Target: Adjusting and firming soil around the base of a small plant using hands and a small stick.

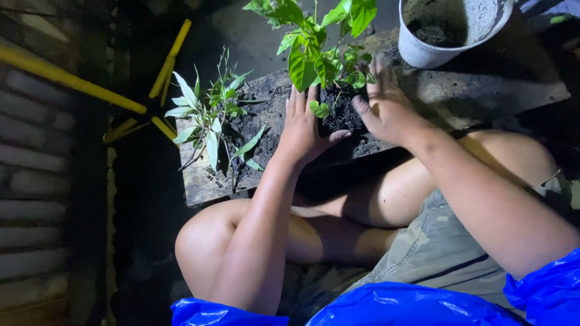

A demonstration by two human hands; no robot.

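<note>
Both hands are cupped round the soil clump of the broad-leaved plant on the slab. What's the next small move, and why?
Probably lift the soil clump a little, keeping both palms pressed in. The left hand and right hand flank it on opposite sides, the broad-leaved plant stands upright between them, and loose soil lies scattered on the slab. The pale pot sits close by, beyond the right hand.

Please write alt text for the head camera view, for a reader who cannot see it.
Both bare hands, left hand and right hand, cup a dark clump of soil holding a broad-leaved green plant over a soil-strewn flat grey slab. A narrow-leaved pale green plant lies to the left, a white plastic pot with soil behind.
</note>
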